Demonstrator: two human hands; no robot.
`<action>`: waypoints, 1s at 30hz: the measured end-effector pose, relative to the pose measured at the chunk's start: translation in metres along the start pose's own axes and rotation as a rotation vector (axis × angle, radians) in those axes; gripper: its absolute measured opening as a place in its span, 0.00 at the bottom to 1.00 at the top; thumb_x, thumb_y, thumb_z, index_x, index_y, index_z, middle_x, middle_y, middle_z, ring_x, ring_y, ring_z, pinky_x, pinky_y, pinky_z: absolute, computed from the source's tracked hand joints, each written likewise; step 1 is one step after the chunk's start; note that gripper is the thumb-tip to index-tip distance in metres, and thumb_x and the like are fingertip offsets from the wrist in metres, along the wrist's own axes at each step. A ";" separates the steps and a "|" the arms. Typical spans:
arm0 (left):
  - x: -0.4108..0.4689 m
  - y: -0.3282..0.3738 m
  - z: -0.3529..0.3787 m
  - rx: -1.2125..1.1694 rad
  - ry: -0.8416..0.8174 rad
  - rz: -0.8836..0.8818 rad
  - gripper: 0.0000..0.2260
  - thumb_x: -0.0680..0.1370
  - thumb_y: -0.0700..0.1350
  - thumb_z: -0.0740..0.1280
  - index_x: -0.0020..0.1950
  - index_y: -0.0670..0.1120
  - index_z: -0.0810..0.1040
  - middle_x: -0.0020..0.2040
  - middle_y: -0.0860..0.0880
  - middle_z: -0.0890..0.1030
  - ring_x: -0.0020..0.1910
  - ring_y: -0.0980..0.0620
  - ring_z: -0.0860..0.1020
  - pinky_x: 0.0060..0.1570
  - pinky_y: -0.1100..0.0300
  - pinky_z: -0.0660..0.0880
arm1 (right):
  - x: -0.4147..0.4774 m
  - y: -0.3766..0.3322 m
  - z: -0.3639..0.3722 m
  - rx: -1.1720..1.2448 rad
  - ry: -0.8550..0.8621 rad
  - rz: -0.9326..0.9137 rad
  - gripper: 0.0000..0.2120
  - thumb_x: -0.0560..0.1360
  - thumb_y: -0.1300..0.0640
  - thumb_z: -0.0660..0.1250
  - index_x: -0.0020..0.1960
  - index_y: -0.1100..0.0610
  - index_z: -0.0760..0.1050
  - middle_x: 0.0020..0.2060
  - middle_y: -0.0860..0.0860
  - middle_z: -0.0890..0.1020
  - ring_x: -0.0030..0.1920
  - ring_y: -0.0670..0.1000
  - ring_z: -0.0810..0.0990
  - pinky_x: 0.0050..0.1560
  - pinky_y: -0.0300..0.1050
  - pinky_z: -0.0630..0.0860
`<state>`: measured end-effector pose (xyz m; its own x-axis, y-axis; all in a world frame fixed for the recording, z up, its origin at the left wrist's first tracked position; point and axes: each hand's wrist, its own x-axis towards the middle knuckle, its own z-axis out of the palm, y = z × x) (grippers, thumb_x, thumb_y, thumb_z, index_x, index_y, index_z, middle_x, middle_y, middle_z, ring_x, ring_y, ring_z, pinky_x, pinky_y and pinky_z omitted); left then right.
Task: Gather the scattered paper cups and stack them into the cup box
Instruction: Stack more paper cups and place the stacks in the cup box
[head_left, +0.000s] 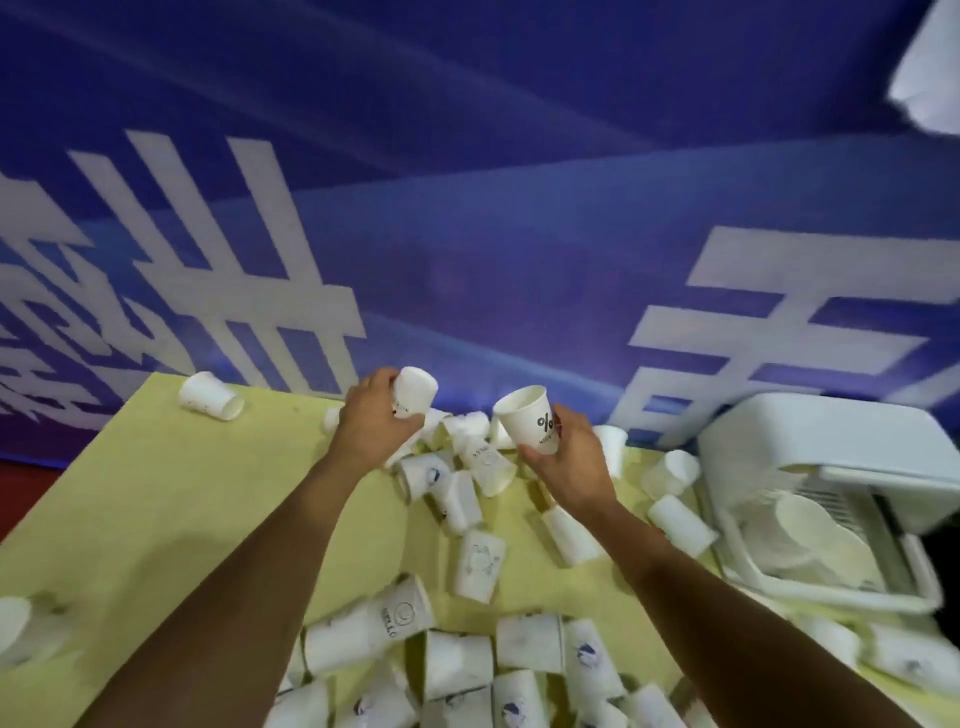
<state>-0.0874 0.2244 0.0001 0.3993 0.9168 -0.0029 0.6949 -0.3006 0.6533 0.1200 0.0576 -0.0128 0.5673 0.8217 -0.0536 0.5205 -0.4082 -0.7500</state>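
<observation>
Backdrop: a blue banner (467, 234) with large white characters hangs behind a yellow-green surface (156, 519).
Scattered cups: we see a far cluster (470, 457) under the hands, a near heap (467, 660) at the front edge and a lone cup (210, 396) at the far left. Nearly all lie on their sides.
Cup box: the white cup box (831, 441) sits at the right end of the surface, lid raised, with cup rims (810, 530) showing inside.
Left hand: our left hand (371, 423) curls round a plain cup (415, 392), lifted clear of the cluster.
Right hand: our right hand (574, 452) grips a printed cup (527, 415) low on its wall, fingers wrapped round the base end.
Risk, nesting: the two held cups are near but apart. If they meet off-axis, one rim could catch the other and dent it.
Risk, grip: the paper walls look thin, so a hard squeeze would likely ovalise a mouth and spoil stacking.
Risk, forearms: both arms pass over the near heap. A low sweep toward the box could roll cups off the edge.
Printed cup axis: it is tilted, with the open mouth facing up and left toward the other hand and the base down to the right.
Plain cup axis: it is roughly upright, leaning slightly right. We cannot tell which end is uppermost.
</observation>
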 end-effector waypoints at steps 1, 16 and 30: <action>-0.009 0.013 0.013 -0.028 -0.040 0.016 0.29 0.67 0.48 0.76 0.65 0.46 0.71 0.59 0.46 0.78 0.57 0.43 0.76 0.57 0.47 0.74 | -0.009 0.014 -0.015 0.006 0.016 0.027 0.22 0.68 0.51 0.76 0.59 0.53 0.74 0.52 0.50 0.77 0.51 0.51 0.77 0.51 0.49 0.76; -0.110 0.215 0.174 -0.163 -0.487 0.148 0.41 0.72 0.43 0.74 0.77 0.57 0.53 0.63 0.50 0.73 0.56 0.47 0.76 0.49 0.57 0.75 | -0.107 0.179 -0.204 0.340 0.328 0.245 0.32 0.68 0.57 0.77 0.66 0.49 0.66 0.51 0.47 0.80 0.49 0.47 0.79 0.48 0.43 0.74; -0.154 0.241 0.245 -0.121 -0.503 0.040 0.24 0.72 0.47 0.76 0.62 0.50 0.67 0.58 0.49 0.73 0.53 0.48 0.74 0.42 0.60 0.71 | -0.103 0.275 -0.252 0.342 0.462 0.241 0.40 0.68 0.64 0.75 0.73 0.45 0.61 0.58 0.41 0.76 0.59 0.46 0.75 0.60 0.46 0.75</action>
<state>0.1653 -0.0541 -0.0275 0.6831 0.6562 -0.3206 0.6108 -0.2727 0.7433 0.3652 -0.2394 -0.0471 0.9008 0.4340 -0.0142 0.1528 -0.3474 -0.9252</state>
